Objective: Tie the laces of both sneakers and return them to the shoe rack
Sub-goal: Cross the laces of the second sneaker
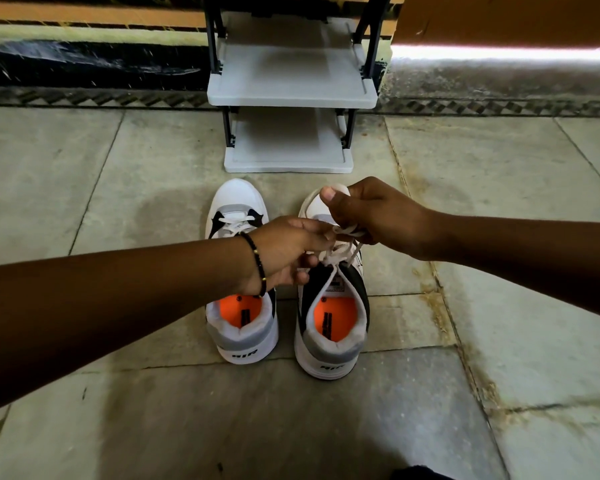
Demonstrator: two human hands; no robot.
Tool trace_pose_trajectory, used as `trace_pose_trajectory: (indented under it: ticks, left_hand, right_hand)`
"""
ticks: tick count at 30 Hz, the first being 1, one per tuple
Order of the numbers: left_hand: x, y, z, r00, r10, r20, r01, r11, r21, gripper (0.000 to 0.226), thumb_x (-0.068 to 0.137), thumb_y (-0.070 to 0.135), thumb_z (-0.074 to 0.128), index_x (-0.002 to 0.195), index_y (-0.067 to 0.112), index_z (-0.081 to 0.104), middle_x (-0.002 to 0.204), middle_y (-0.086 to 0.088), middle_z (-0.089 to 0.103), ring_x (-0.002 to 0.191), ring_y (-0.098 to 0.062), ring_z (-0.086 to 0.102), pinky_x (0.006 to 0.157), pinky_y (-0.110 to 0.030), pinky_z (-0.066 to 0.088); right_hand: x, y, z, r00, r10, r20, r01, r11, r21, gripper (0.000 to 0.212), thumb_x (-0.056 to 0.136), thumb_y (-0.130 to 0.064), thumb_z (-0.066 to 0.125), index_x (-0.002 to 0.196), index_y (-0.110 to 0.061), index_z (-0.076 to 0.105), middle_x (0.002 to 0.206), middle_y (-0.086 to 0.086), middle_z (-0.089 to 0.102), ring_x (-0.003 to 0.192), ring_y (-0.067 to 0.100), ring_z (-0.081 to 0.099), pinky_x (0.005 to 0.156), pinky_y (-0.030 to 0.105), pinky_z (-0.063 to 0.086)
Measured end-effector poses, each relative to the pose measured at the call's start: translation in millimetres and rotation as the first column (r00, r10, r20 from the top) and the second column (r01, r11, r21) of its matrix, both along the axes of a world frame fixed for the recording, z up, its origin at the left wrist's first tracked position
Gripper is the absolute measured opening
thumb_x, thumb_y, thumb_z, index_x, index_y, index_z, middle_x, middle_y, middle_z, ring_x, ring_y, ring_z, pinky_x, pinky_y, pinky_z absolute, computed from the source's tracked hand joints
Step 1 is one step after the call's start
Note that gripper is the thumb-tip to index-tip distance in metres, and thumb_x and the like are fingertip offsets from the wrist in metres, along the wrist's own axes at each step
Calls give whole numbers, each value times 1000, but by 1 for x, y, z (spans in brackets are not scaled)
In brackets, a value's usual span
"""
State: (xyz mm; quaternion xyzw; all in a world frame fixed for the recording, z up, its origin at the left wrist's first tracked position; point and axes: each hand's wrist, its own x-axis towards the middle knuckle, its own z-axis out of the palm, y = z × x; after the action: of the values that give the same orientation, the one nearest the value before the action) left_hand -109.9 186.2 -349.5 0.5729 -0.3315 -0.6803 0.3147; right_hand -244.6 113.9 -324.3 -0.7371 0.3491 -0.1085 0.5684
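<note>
Two white, grey and black sneakers with orange insoles stand side by side on the floor, toes pointing at the shoe rack [291,95]. The left sneaker [241,332] is partly hidden under my left wrist. Over the right sneaker [329,327], both hands hold its white laces [343,252]. My left hand [286,252], with a black bead bracelet on the wrist, pinches one lace end. My right hand [371,216] grips a lace loop above the tongue. The lace strands cross between the two hands.
The rack has grey plastic shelves on a dark frame, with nothing on the two shelves in view, and stands just beyond the shoes' toes. Stone floor tiles [118,168] spread around. A dark wall base and a patterned border run behind the rack.
</note>
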Motion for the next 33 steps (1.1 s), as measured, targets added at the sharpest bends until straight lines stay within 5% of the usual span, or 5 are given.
trace_pose_trajectory:
  ticks: [11, 16, 25, 31, 33]
  left_hand:
    - [10, -2, 7, 971, 106, -215, -107, 994, 7, 27, 77, 42, 54, 58, 24, 47, 55, 9, 37, 50, -7, 34, 48, -21, 25]
    - [35, -11, 9, 956, 203, 210, -163, 968, -192, 39, 82, 40, 57, 49, 21, 47, 44, 10, 38, 47, -9, 37, 46, -21, 25]
    - [87, -4, -17, 340, 109, 934, 258, 944, -204, 46, 74, 37, 66, 37, 21, 43, 47, 4, 44, 63, -26, 50, 59, -28, 32]
    - [92, 8, -29, 211, 35, 977, 210, 974, -81, 44, 71, 55, 60, 100, 23, 52, 112, -10, 58, 105, -34, 53, 91, -44, 37]
    - [71, 9, -26, 147, 104, 984, 359, 921, -151, 46, 76, 53, 53, 114, 26, 49, 127, -5, 52, 118, -32, 46, 96, -46, 28]
  right_hand:
    - [-6, -4, 6, 997, -53, 47, 54, 998, -22, 50, 95, -37, 37, 58, -5, 45, 52, 12, 42, 42, 21, 46, 40, 22, 38]
    - [-15, -7, -1, 966, -258, 18, 258, 966, -11, 36, 98, -28, 35, 69, -9, 46, 66, 10, 47, 60, 27, 58, 42, 31, 49]
    - [-63, -53, -21, 681, -201, -704, 150, 980, -135, 38, 94, -28, 45, 65, -5, 52, 53, 5, 45, 31, 12, 34, 30, 16, 28]
    - [-83, -57, -33, 493, -130, -860, 56, 991, -118, 38, 89, -39, 51, 100, -3, 47, 81, 15, 57, 47, 19, 53, 38, 23, 42]
    - [-74, -49, -37, 571, -187, -799, -102, 950, -296, 43, 88, -39, 54, 115, -6, 47, 99, 15, 60, 70, 20, 61, 54, 28, 50]
